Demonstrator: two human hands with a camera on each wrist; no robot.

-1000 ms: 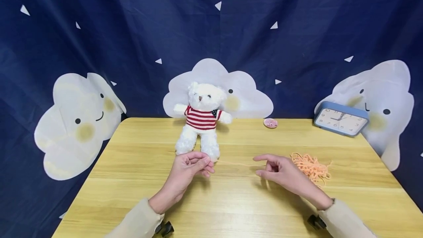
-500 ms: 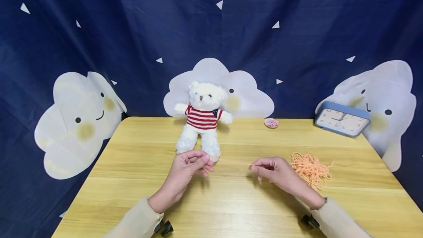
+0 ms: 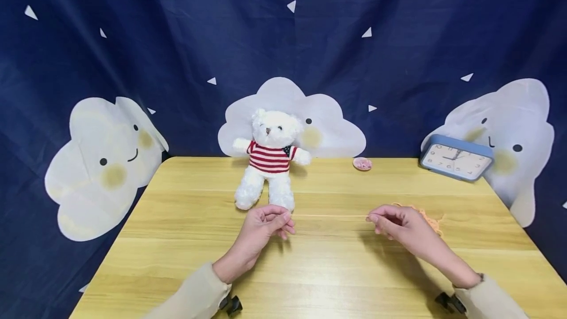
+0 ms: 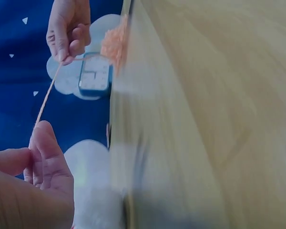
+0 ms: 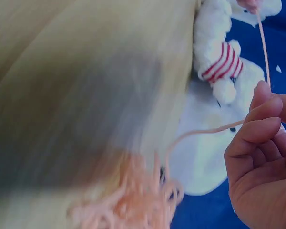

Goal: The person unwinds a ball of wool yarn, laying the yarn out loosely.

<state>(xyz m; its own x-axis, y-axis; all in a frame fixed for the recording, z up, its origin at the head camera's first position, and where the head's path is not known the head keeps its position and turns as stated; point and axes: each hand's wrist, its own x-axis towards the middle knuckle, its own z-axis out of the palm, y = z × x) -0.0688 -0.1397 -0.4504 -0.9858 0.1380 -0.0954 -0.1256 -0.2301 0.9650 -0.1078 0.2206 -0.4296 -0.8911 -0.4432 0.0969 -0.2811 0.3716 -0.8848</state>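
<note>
A thin strand of peach yarn (image 3: 330,215) stretches straight between my two hands, above the table. My left hand (image 3: 267,228) pinches one end between thumb and fingers, in front of the teddy bear's feet. Farther right, my right hand (image 3: 405,228) pinches the strand between thumb and forefinger. From there, in the right wrist view, the yarn runs slackly down to a loose peach yarn pile (image 5: 138,200). That pile lies on the table behind my right hand, partly hidden by it in the head view.
A white teddy bear (image 3: 270,159) in a red-striped shirt sits behind my left hand. A small pink round dish (image 3: 362,164) lies near the table's (image 3: 199,181) back edge. A blue clock (image 3: 457,157) stands at the back right. Behind hangs a navy curtain (image 3: 186,38) with clouds.
My right hand, open around the strand a second ago, closed on it and then moved right, drawing it taut. My left hand shifted slightly right, still pinching its end.
</note>
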